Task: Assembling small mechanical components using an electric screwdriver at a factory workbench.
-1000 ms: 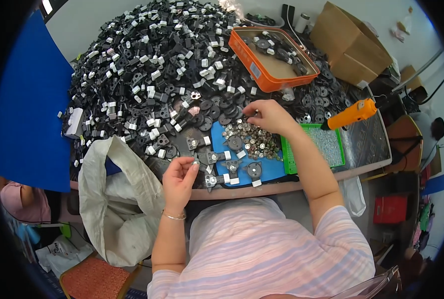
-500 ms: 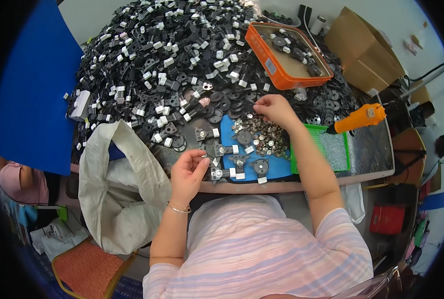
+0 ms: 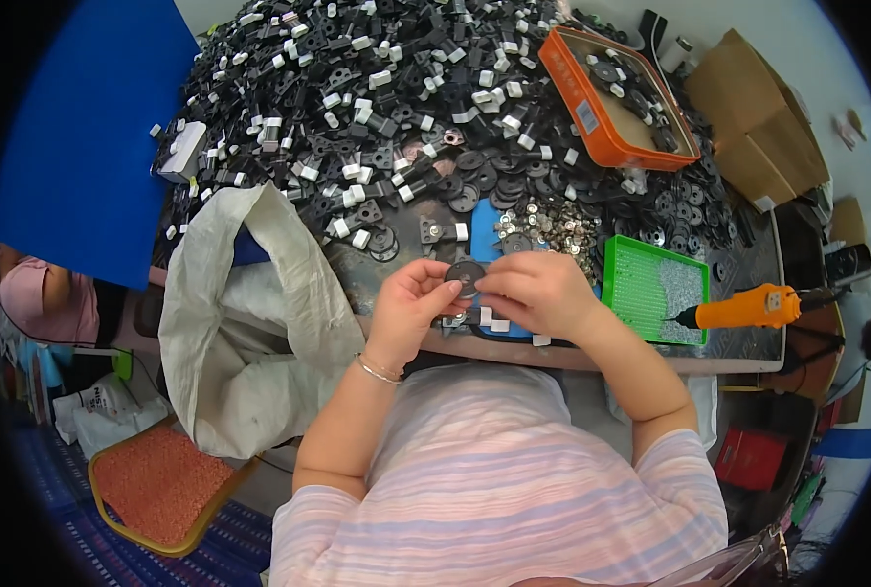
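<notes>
Close to the table's front edge, my two hands meet at a round black disc [image 3: 466,279]. My left hand [image 3: 406,305] pinches its left side between thumb and fingers. The fingers of my right hand [image 3: 543,293] are closed at its right edge. Beneath and around the hands lie black parts with white blocks [image 3: 436,231], partly covered by my fingers. A blue mat [image 3: 485,230] carries a heap of small metal pieces [image 3: 562,227] just beyond my right hand. More black discs [image 3: 484,178] lie behind the mat.
A large pile of black-and-white parts [image 3: 308,108] covers the back. An orange box [image 3: 641,155] and a carton [image 3: 758,127] stand at back right. To the right are a green tray [image 3: 636,284] of tiny pieces and an orange electric screwdriver [image 3: 748,307]. A white sack [image 3: 196,362] hangs at left.
My right hand has come back from the far side of the metal pieces toward me. Both hands now meet at a black disc. The whole view has shifted a little.
</notes>
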`<state>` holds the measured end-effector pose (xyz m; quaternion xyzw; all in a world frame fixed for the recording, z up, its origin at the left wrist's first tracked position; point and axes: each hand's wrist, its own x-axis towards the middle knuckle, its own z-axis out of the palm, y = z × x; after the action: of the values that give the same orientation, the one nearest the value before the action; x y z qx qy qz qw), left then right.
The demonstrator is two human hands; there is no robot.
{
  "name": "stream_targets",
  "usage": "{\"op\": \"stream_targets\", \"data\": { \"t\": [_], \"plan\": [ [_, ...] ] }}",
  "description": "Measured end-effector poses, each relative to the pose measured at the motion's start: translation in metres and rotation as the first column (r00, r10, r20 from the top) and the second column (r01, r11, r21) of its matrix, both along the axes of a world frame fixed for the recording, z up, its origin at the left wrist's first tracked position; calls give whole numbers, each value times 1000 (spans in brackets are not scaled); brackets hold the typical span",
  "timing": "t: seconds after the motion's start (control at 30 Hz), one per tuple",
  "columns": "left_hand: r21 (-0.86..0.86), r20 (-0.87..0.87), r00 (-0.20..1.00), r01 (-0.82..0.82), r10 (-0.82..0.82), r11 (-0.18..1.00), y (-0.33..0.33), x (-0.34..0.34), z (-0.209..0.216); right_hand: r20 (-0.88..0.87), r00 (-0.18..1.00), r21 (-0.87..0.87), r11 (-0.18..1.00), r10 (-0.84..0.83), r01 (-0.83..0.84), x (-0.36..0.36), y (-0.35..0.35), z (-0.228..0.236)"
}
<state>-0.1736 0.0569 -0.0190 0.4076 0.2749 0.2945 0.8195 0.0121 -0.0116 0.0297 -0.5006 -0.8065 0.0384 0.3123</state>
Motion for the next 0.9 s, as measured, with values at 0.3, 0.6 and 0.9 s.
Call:
{"op": "stream_targets", "data": {
  "t": [0.3,0.6,0.9],
  "plan": [
    [161,-70,994,-67,79,985,-11,0,-5,-123,961,-52,969,-247,242,-21,2,-12],
    [378,-124,946,-233,298,896,6,-18,-7,125,954,-371,879,-272,299,0,20,-20],
    [376,-128,934,-265,333,888,6,-24,-10,247,953,-452,849,-175,273,-8,28,-18]
  ]
}}
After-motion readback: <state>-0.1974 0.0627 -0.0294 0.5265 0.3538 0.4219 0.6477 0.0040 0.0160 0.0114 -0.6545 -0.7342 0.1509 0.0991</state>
